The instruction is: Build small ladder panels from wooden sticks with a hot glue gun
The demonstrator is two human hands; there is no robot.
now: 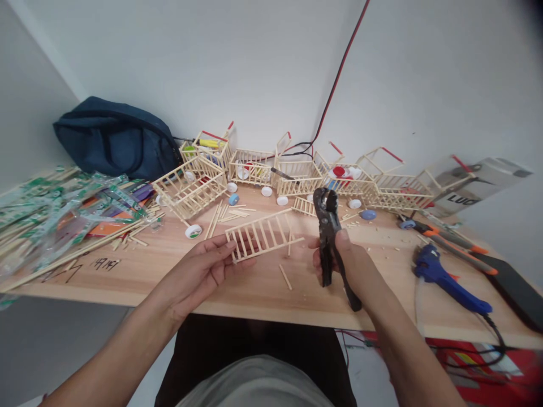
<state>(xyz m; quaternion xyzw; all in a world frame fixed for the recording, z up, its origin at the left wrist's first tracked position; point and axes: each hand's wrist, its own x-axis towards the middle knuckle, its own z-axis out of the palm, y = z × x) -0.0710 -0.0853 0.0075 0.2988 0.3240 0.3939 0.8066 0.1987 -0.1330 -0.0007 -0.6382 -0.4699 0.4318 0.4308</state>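
While left grip (pixel 212 260) pinches stick frame (pixel 263 237) | right grip (pixel 350 254) wraps cutter (pixel 327 223) | gap between | table edge (pixel 271 318) near

It's a small craft workshop here, plain pale walls (pixel 237 68) around a wooden counter (pixel 263 302), and right there sits a blue glue gun (pixel 449 281), cord (pixel 499 336) dropping over the edge, with orange-handled tools (pixel 458 253) lying just behind it. Look left of the glue gun and it's all making: a black plier-like tool (pixel 326 226), a slatted stick frame (pixel 262 236), loose stick offcuts (pixel 285 277), and, farther back than the gun, a whole row of miniature stick carts (pixel 299 185) on bottle-cap-like wheels (pixel 193 232). Farthest left of that glue gun, there's the raw stock, sticks (pixel 91 246) piled up among clear plastic wrappers (pixel 63 206)!
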